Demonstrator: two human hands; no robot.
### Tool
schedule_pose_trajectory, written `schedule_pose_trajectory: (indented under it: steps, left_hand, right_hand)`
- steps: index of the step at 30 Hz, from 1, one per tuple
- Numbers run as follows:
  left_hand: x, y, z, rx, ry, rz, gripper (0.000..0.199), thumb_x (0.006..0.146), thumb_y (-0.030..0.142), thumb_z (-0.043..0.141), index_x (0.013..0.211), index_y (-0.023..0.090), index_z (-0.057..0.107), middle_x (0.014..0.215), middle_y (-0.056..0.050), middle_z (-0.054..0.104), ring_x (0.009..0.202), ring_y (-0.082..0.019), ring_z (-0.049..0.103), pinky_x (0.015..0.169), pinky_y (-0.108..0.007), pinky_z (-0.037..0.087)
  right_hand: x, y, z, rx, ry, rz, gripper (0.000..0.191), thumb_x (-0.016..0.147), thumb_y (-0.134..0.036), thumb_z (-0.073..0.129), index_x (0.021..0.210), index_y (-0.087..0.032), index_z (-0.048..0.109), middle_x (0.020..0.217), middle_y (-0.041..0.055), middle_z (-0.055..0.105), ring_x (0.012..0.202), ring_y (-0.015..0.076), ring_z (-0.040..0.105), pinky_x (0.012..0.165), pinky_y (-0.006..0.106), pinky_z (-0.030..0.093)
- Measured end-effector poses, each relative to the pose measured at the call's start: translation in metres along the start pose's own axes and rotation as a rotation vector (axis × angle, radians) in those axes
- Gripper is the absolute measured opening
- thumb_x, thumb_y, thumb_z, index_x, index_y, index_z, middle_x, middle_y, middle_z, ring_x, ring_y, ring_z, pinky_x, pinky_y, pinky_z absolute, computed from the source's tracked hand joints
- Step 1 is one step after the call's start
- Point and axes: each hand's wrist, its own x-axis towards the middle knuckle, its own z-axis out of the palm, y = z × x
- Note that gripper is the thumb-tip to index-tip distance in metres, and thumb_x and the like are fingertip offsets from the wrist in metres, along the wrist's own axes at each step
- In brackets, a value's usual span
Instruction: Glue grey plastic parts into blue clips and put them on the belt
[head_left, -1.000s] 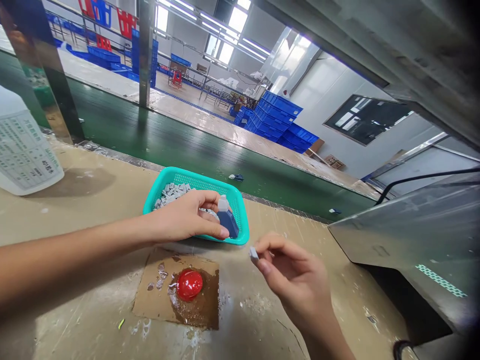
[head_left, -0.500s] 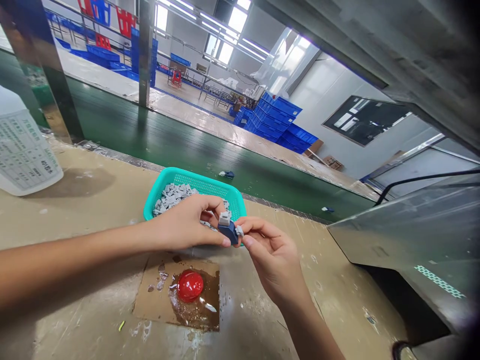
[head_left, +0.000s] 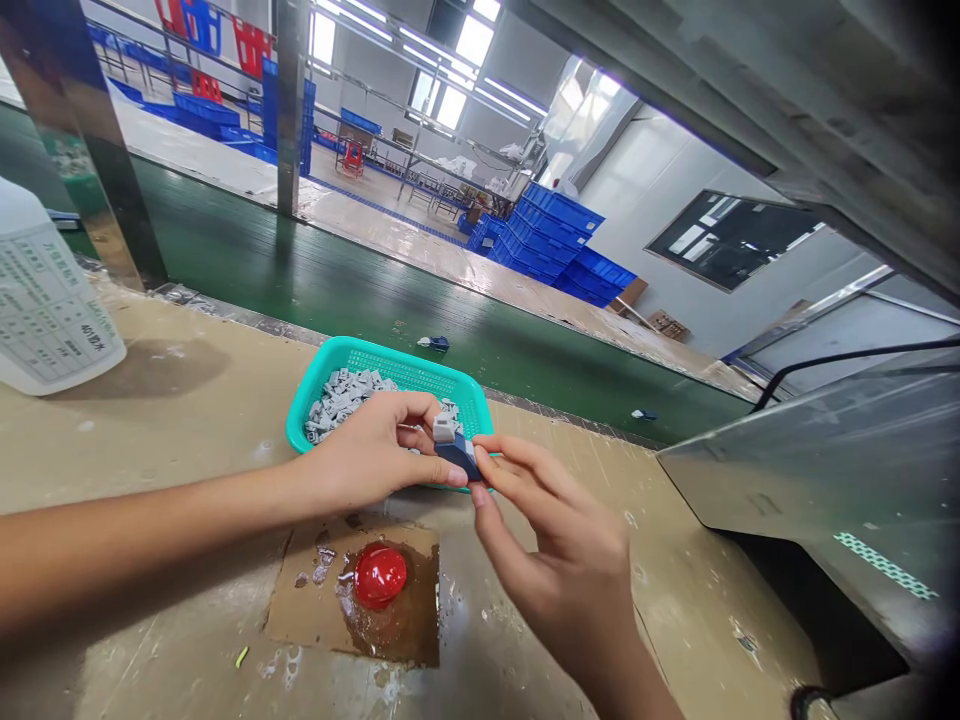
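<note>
My left hand (head_left: 371, 455) reaches in from the left, holding a small blue plastic part (head_left: 459, 458) topped by a white block (head_left: 444, 428) between thumb and fingers. My right hand (head_left: 555, 540) comes up from below, its thumb and forefinger closing on the blue part's right end. Both hands are just above the near rim of a teal mesh basket (head_left: 397, 364) holding several small grey pieces (head_left: 345, 402). Below them, a glossy red dome (head_left: 379, 576) sits in a brown wet stain on a cardboard square (head_left: 315, 620).
A large white labelled bottle (head_left: 52, 300) stands on the stained tan workbench (head_left: 187, 440) at the left. Behind the bench runs a green conveyor belt (head_left: 300, 280) carrying small blue items. A metal housing (head_left: 810, 470) juts in at the right. Blue crates (head_left: 547, 230) are stacked far beyond.
My right hand has moved left and now closes on the blue part, and the small grey piece it held is out of sight. The small items on the belt have shifted left.
</note>
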Motion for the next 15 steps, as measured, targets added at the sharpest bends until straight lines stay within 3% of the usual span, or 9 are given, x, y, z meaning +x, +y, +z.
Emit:
schedule_pose_trajectory:
  steps: [2,4,6,10,12,15]
  left_hand:
    - [0.0,0.0,0.001,-0.006,0.022,0.0,0.026,0.058,0.025,0.07,0.065,0.015,0.047,0.067,0.003,0.05,0.067,-0.011,0.051,0.063,-0.022,0.042]
    - [0.0,0.001,0.0,-0.067,-0.006,0.001,0.022,0.059,0.023,0.07,0.069,0.015,0.051,0.07,0.002,0.053,0.072,-0.012,0.053,0.068,-0.023,0.043]
    - [0.001,0.001,-0.001,-0.218,-0.097,-0.003,0.019,0.064,0.022,0.067,0.076,0.015,0.054,0.075,0.0,0.057,0.078,-0.013,0.054,0.073,-0.024,0.042]
    - [0.003,0.003,-0.003,-0.449,-0.291,-0.005,0.015,0.075,0.023,0.057,0.087,0.015,0.057,0.084,-0.003,0.06,0.082,-0.012,0.055,0.081,-0.025,0.04]
    - [0.002,0.005,-0.004,-0.415,-0.315,-0.005,0.014,0.076,0.022,0.055,0.087,0.014,0.057,0.084,-0.004,0.061,0.081,-0.013,0.055,0.079,-0.025,0.039]
    - [0.0,0.011,-0.006,-0.263,-0.303,0.024,0.011,0.077,0.02,0.053,0.083,0.013,0.058,0.081,-0.002,0.06,0.078,-0.012,0.052,0.073,-0.022,0.038]
  right_hand:
    - [-0.004,-0.003,0.001,-0.127,0.047,-0.138,0.032,0.075,-0.003,0.053,0.101,-0.019,0.061,0.106,0.0104,0.055,0.092,0.0198,0.057,0.081,0.033,0.051]
    - [-0.003,-0.004,-0.002,-0.118,0.036,-0.16,0.034,0.075,-0.002,0.053,0.103,-0.019,0.061,0.107,0.0103,0.054,0.09,0.0192,0.058,0.079,0.032,0.052]
    - [0.002,-0.002,-0.008,0.016,-0.025,-0.046,0.03,0.076,-0.005,0.053,0.101,-0.02,0.062,0.102,0.0084,0.056,0.085,0.0174,0.059,0.076,0.03,0.052]
    - [0.018,0.003,-0.017,0.529,-0.073,0.366,0.01,0.077,-0.017,0.057,0.086,-0.018,0.062,0.078,0.0041,0.061,0.066,0.014,0.06,0.064,0.027,0.054]
    - [0.024,0.003,-0.015,0.708,-0.072,0.507,0.009,0.071,-0.02,0.064,0.078,-0.017,0.058,0.07,0.0015,0.059,0.06,0.0118,0.058,0.058,0.023,0.053]
    - [0.027,0.002,-0.011,0.798,-0.069,0.583,0.018,0.064,-0.02,0.072,0.07,-0.017,0.056,0.069,-0.001,0.056,0.06,0.0095,0.055,0.055,0.018,0.05]
